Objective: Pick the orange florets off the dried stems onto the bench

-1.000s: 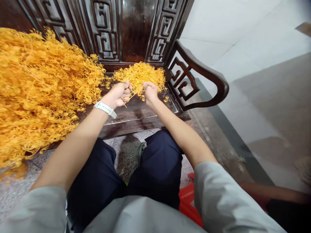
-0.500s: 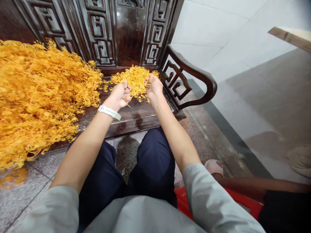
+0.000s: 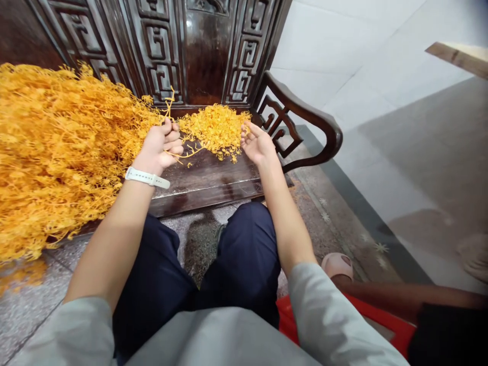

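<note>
Above the dark bench (image 3: pixel 213 178), the left hand (image 3: pixel 162 145) pinches orange stems (image 3: pixel 170 105), a large orange heap (image 3: pixel 68 152) to its left. The right hand (image 3: pixel 259 146), half-curled, contents unclear, has a small pile (image 3: pixel 217 127) on its left, a carved armrest (image 3: pixel 332 134) and pale wall (image 3: pixel 335 40) on its right.

Fairly bright light puts a sheen on the bench back (image 3: pixel 206 63) behind the left hand (image 3: pixel 162 145). Right of the grip, a broad shadow (image 3: pixel 430 134) dims the wall (image 3: pixel 343 38); far left, the flower heap (image 3: pixel 49 157) blurs.
</note>
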The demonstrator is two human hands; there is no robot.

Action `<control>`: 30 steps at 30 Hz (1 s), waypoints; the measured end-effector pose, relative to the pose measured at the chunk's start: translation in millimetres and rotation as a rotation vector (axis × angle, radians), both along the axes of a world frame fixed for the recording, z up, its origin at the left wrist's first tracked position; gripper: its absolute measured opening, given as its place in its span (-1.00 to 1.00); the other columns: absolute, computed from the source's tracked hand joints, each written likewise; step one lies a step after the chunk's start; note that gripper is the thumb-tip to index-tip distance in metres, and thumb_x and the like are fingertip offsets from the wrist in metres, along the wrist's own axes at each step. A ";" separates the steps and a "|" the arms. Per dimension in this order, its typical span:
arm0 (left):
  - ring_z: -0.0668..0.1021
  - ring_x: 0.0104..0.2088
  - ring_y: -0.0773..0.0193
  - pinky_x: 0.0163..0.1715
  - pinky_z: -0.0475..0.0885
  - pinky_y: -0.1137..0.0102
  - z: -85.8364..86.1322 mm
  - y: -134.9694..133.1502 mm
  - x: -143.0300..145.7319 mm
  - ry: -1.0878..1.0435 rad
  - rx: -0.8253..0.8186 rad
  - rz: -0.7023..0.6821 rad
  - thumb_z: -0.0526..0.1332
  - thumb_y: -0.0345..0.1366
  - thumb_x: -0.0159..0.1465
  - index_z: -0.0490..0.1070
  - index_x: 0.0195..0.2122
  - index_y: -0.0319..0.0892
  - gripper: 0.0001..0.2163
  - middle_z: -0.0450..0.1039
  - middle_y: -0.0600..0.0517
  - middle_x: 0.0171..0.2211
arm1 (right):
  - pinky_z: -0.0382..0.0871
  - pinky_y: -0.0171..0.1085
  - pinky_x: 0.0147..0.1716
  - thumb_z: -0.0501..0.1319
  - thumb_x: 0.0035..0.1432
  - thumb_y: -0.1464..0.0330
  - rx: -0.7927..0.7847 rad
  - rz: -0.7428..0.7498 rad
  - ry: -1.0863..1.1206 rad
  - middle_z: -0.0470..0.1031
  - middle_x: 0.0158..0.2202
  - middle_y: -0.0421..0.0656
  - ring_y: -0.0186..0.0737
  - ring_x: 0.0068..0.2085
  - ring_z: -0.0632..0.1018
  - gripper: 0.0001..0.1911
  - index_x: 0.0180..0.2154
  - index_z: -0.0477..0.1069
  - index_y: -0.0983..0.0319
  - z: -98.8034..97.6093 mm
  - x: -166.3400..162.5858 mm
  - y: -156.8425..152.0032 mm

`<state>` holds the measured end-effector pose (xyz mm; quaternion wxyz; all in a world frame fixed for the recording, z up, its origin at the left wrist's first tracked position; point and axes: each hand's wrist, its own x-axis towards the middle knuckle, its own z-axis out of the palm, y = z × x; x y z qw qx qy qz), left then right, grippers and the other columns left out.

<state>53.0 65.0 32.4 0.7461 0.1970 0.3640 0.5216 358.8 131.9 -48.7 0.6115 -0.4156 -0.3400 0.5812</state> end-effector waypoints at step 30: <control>0.73 -0.25 0.24 -0.13 0.69 0.34 -2.9 -32.9 62.7 0.256 0.198 -0.311 0.28 -0.23 0.45 0.49 0.24 -0.10 -0.65 0.64 -0.18 0.06 | 0.50 -0.06 0.12 0.20 0.43 -0.06 0.410 -0.028 -0.655 0.65 -0.06 -0.10 -0.06 -0.05 0.61 -0.59 -0.02 0.53 0.12 -10.4 -88.5 -120.3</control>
